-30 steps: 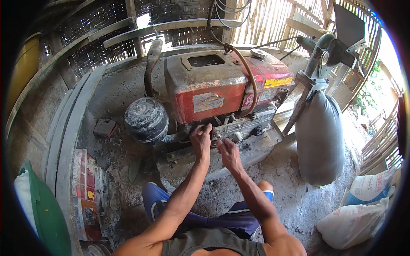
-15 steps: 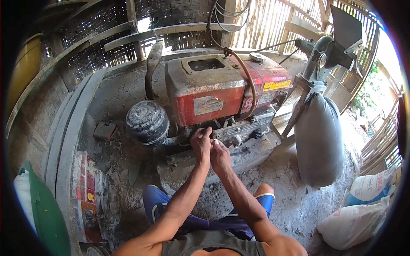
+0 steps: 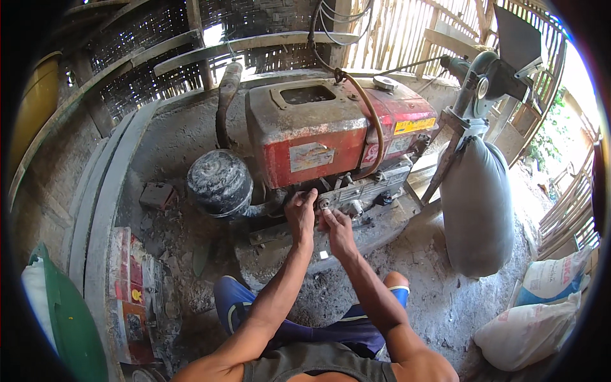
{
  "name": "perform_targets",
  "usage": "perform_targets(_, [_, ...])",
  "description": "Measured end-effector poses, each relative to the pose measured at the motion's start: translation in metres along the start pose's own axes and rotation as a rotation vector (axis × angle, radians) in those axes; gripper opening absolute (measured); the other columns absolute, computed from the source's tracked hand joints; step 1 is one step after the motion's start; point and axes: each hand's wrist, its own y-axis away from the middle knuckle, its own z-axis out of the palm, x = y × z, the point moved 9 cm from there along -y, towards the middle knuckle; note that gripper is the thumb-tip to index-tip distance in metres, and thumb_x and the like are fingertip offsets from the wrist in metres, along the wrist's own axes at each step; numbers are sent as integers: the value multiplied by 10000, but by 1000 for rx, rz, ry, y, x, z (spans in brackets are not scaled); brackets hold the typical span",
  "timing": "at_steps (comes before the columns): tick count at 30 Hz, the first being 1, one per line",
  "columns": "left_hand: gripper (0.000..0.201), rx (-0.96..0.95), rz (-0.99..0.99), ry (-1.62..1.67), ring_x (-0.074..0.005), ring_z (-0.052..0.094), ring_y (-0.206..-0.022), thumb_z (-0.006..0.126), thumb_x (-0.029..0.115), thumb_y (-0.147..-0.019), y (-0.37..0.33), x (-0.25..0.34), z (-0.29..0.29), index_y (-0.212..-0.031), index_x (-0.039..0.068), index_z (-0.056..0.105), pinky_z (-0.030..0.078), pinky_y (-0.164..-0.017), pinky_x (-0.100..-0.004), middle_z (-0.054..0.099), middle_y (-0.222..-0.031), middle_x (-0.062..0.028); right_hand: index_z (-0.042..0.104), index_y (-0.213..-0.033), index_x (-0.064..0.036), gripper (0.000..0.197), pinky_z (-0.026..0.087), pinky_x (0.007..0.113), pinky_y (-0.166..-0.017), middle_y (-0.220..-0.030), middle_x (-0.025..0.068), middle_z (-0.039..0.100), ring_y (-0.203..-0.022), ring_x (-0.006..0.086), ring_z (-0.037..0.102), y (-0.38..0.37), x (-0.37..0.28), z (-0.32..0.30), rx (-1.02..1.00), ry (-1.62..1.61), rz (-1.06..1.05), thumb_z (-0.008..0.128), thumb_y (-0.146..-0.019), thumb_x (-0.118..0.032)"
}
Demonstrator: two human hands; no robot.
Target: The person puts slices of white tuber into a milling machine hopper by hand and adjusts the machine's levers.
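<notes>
In front of me stands a worn red diesel engine (image 3: 315, 153) with a dusty top and a square opening in it. My left hand (image 3: 301, 213) is at the engine's lower front side, its fingers curled and thumb raised; what they grip is hidden. Just right of it, my right hand (image 3: 338, 230) has its fingertips pinched at a small fitting on the engine block (image 3: 359, 198); I cannot make out what is between them. A small bright white patch (image 3: 323, 254) shows below the right hand, too small to identify. A round dusty black air cleaner (image 3: 219, 183) sits left of the hands.
A milling machine (image 3: 482, 95) with a hopper stands at the right, a full grey sack (image 3: 476, 207) hanging under it. White sacks (image 3: 528, 334) lie at lower right. A green container (image 3: 67, 312) and a dirty red machine part (image 3: 130, 293) are at the left. A brown hose (image 3: 375, 127) loops over the engine.
My right hand has shifted slightly right and down, apart from the left hand. The white patch has appeared below it. My left hand stays nearly in place.
</notes>
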Motion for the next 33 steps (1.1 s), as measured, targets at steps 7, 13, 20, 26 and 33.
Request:
perform_targets(7, [284, -17, -43, 74, -155, 539, -664, 661, 231, -876, -6, -16, -5, -778, -35, 636, 443, -667, -314, 624, -700, -77, 639, -916, -8, 234, 414, 280, -628, -742, 31, 569, -676, 128, 502, 4, -17, 4, 78, 423, -140, 552, -983, -215])
perform_targets(13, [236, -38, -11, -2, -123, 596, -662, 694, 256, -866, -12, -16, -4, -814, 27, 667, 460, -632, -274, 664, -742, -30, 590, -850, -9, 125, 425, 505, -685, -787, 194, 587, -783, 407, 576, 9, -84, 19, 6, 1065, -621, 547, -891, -119])
perform_targets(20, [274, -6, -55, 36, -130, 512, -634, 675, 235, -854, -6, -12, -4, -746, -15, 644, 420, -626, -315, 604, -671, -32, 589, -863, -3, 128, 422, 490, -719, -801, 203, 586, -821, 408, 571, 7, -84, 20, -58, 1144, -623, 557, -893, -123])
perform_targets(26, [264, 15, -115, 103, -127, 499, -628, 695, 219, -839, 0, -8, -4, -735, -17, 641, 414, -624, -307, 599, -664, -25, 584, -861, 14, 139, 419, 433, -620, -744, 194, 565, -686, 386, 554, 5, -71, 9, -5, 906, -550, 562, -909, -114])
perform_targets(33, [201, -13, -241, 132, -116, 549, -615, 714, 188, -834, 0, -18, -3, -749, 16, 657, 431, -602, -283, 630, -686, -24, 634, -943, -16, 194, 408, 226, -609, -765, -20, 580, -669, 78, 516, 5, 17, 20, 176, -298, -28, 537, -1002, -174])
